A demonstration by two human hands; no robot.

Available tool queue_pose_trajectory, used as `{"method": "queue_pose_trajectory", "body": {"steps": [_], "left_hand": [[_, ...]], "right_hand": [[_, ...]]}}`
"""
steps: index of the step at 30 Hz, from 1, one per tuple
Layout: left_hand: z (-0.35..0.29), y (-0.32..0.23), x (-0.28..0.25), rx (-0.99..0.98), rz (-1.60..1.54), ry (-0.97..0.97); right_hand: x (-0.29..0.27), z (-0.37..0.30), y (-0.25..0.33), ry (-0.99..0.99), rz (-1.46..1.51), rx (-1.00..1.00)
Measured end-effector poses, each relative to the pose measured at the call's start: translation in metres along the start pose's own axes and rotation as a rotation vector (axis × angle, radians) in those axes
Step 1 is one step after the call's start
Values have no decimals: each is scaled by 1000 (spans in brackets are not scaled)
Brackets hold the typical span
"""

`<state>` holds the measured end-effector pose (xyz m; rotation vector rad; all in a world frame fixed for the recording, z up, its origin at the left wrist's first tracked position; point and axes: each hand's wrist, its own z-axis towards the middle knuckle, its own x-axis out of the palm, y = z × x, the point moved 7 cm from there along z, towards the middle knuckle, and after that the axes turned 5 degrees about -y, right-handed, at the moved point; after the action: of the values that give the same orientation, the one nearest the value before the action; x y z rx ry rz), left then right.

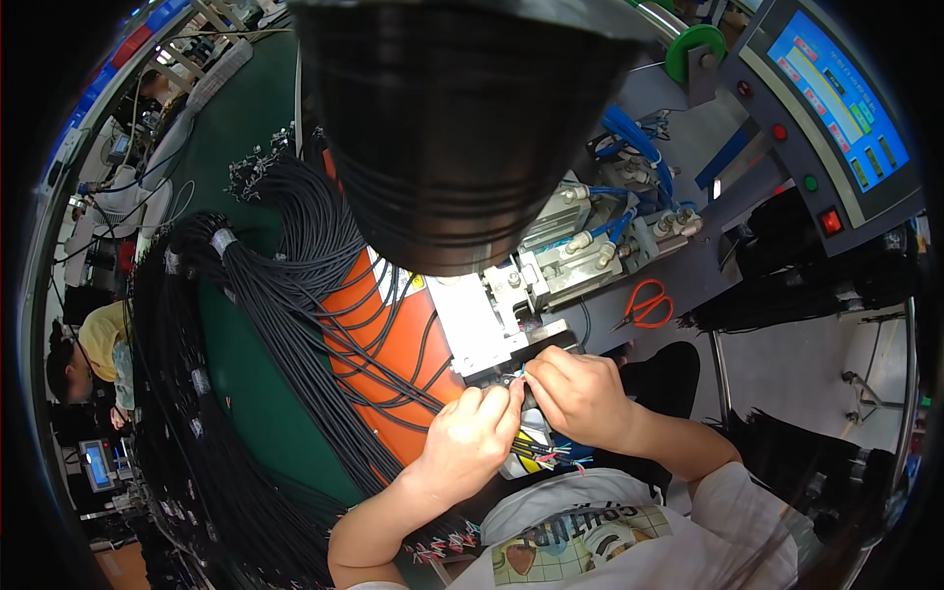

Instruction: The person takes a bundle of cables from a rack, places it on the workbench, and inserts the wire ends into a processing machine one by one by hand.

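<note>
My left hand and my right hand meet at the front of a metal machine fixture. Their fingertips are pinched close together around thin coloured wires, of which only a small bit shows. A black cable runs from the left to behind the left hand's fingers. Below the hands, more cable ends with bare coloured wires stick out. The fingers hide most of what they grip.
Bundles of black cables lie over an orange panel and green table. Red-handled scissors rest right of the fixture. A large dark cylinder hangs overhead. A control screen stands far right. Another person is at left.
</note>
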<state>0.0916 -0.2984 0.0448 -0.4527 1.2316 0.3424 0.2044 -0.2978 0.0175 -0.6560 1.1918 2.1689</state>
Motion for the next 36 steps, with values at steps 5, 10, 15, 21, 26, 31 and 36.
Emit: {"method": "queue_pose_trajectory", "body": {"steps": [5,10,15,21,26,31,36], "left_hand": [[5,-4,3,19,69,52],[1,-1,6,3,44,50],[3,9,0,-73,-45,43],[-31,35,-11,-289,-194,-233],[-32,39,-12,-339,-43,-251],[-32,43,-10,-285,27,-269],[-32,18,-20,-77,-327,-235]], "right_hand": [[3,2,-12,144,82,66],[-2,3,-12,-17,195,105],[6,11,-26,157,314,289],[22,-9,-42,166,608,535],[-2,-6,-19,197,523,389],[2,-7,6,236,844,144],[22,-23,-10,134,1177,703]]}}
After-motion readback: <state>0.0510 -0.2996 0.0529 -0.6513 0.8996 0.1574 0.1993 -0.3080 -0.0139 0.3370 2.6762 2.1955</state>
